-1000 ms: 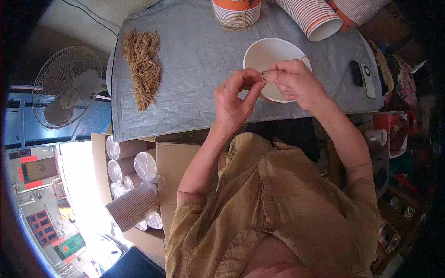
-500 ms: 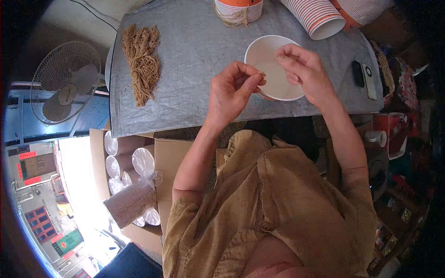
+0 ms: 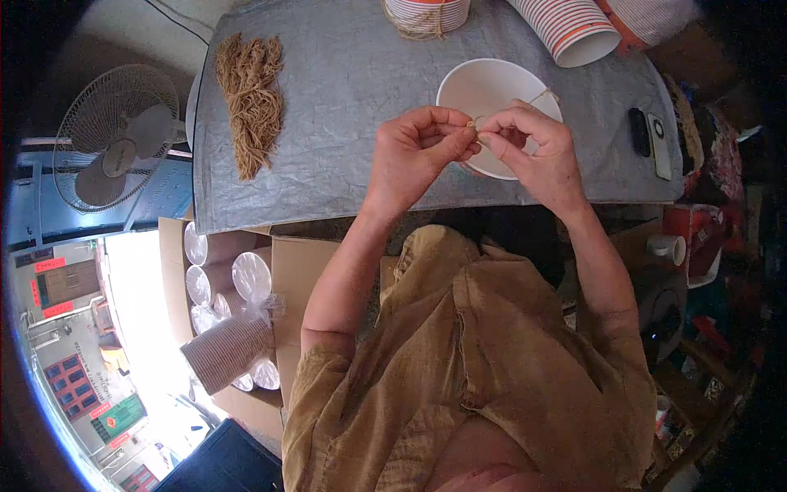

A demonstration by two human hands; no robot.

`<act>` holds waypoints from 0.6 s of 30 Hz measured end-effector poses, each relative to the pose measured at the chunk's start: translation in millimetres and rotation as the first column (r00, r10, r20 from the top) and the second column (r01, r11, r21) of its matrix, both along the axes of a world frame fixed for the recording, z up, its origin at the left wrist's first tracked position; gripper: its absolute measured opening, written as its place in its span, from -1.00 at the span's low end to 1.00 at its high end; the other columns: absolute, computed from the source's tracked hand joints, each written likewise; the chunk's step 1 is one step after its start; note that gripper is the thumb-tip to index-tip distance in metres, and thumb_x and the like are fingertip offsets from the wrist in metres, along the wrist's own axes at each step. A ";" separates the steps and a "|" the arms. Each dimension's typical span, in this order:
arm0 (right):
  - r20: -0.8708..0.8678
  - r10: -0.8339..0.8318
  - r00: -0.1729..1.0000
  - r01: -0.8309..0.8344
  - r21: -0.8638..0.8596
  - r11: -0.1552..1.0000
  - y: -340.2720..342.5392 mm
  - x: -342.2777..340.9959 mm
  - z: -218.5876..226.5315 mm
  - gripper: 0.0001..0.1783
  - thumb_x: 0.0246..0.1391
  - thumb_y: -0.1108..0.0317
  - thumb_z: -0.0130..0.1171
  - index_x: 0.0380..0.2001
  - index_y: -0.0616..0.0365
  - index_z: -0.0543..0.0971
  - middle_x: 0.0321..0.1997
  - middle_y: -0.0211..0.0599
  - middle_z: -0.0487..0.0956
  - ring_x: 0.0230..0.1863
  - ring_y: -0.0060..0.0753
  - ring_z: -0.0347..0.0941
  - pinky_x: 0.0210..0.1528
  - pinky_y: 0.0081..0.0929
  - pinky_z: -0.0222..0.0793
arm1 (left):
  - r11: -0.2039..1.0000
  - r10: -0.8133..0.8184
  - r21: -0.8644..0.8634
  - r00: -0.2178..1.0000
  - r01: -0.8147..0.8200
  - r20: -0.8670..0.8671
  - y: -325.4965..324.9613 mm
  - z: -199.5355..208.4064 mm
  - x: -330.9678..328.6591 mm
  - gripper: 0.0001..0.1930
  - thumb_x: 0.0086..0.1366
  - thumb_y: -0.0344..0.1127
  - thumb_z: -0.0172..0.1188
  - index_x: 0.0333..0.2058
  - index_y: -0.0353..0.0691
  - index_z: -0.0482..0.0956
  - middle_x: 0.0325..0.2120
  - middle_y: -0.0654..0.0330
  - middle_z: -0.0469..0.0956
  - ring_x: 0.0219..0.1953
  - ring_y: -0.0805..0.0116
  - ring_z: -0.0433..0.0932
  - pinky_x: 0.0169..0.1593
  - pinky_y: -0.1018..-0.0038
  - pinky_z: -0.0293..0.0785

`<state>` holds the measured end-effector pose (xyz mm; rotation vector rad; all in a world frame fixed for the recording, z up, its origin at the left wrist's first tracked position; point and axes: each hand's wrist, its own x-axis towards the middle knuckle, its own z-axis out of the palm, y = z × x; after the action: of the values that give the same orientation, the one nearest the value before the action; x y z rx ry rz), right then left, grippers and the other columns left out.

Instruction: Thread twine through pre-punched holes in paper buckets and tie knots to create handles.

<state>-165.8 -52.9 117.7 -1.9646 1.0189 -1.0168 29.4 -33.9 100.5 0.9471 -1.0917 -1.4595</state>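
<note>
From where I stand, the person in a brown shirt [image 3: 516, 353] is closest, up against the near edge of the counter [image 3: 344, 123], which has a crinkled grey covering. Below that edge, toward its left corner, an open cardboard box [image 3: 302, 279] holds ribbed stacks of cups [image 3: 229, 353], some ends wrapped in clear plastic. Over the near part of the counter, the left hand [image 3: 414, 160] and right hand [image 3: 549, 156] meet fingertip to fingertip, each pinching a small bit of tan twine [image 3: 478, 125]. Just beyond and partly behind them sits a white tub [image 3: 471, 86], mouth up, a tan strand at its rim on the right; I can't tell whether it joins the pinched piece. Near the counter's right edge lie a dark oblong object [image 3: 639, 133] and a slim pale device [image 3: 658, 146], side by side. Toward the left edge rests a loose bundle of brown twine [image 3: 250, 107]. At the far edge stands a twine-wrapped striped container [image 3: 426, 15]; near the far right corner, a striped cup stack [image 3: 566, 33] lies on its side.
</note>
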 end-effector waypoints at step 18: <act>0.239 -0.027 0.971 -0.075 0.408 0.910 0.4 -0.2 2.5 -0.86 0.21 0.39 0.21 -0.32 0.26 0.59 -0.38 -0.56 0.53 -0.35 -0.77 0.35 -0.28 -0.73 0.28 | 0.997 0.058 -0.044 0.998 -0.057 0.008 0.6 1.3 -9.8 -0.90 0.27 -0.50 0.29 -0.27 -0.40 0.61 -0.38 0.15 0.68 -0.31 0.48 0.66 -0.22 0.58 0.61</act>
<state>-166.0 -52.6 120.2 -1.4653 0.9777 -0.9082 19.6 -33.3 101.7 0.9478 -1.0900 -1.3808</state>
